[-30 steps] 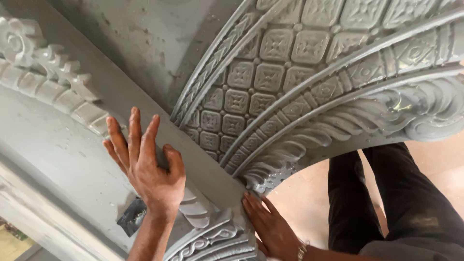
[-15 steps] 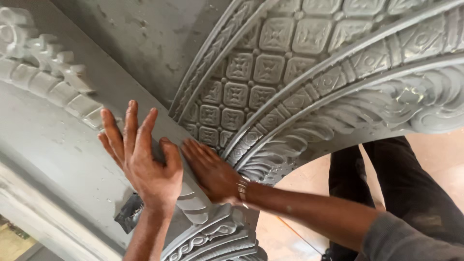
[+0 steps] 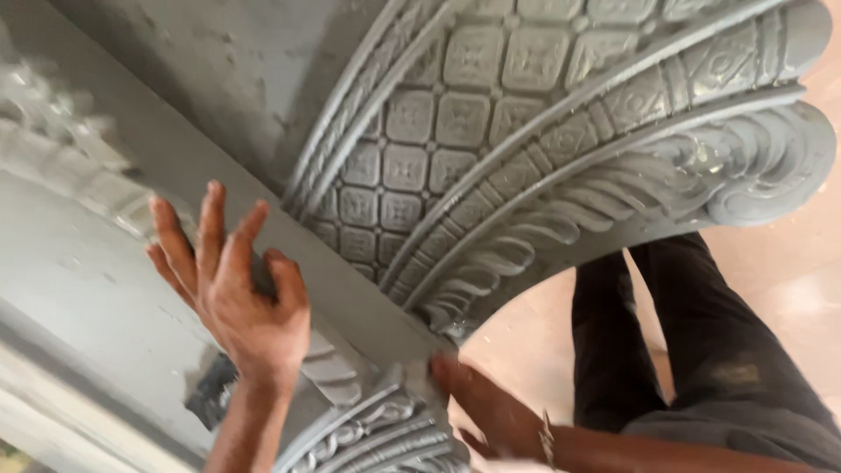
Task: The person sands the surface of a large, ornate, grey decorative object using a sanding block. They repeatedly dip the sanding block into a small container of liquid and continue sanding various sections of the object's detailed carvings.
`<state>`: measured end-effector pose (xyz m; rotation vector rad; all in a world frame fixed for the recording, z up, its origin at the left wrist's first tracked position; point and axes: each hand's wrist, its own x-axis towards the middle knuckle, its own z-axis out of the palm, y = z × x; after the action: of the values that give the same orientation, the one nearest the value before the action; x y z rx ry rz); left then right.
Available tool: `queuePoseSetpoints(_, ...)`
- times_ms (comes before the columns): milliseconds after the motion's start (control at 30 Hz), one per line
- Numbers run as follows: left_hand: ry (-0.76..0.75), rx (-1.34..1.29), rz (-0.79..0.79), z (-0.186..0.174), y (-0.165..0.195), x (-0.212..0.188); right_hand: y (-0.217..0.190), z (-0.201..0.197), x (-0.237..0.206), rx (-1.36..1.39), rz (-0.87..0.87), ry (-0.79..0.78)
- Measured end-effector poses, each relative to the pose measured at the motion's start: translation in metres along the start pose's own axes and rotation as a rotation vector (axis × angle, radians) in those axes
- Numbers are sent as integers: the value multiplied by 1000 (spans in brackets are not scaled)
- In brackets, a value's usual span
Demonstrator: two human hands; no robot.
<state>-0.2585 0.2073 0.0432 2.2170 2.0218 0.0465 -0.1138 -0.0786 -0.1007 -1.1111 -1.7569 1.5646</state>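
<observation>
A person's left hand (image 3: 241, 302), fingers spread and slightly curled, pressed against a flat grey band of a large carved moulding (image 3: 491, 166) that filled most of the frame. The piece was uniformly grey and wet-looking, its curved arch built of a panel of small square floral tiles (image 3: 438, 131), a ribbed border, and a rope of leaf-like scrolls (image 3: 613, 201) along the lower edge. Its long axis swept from the lower centre up towards the upper right, ending in a rounded tip (image 3: 780, 166). Below, the right hand (image 3: 491, 407), flat with fingers together, rested against the scrolled base (image 3: 385, 429). At right stood legs in dark trousers (image 3: 701, 324) on a tan floor (image 3: 797, 263).
</observation>
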Motion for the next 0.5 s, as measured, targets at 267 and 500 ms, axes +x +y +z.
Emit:
queuePoseSetpoints(267,11,9,15,1,-2,-1,-5,-10,-3,44,1,17)
queuePoseSetpoints(500,16,13,32,4,-9,-3,-5,-12,4,81,1,15)
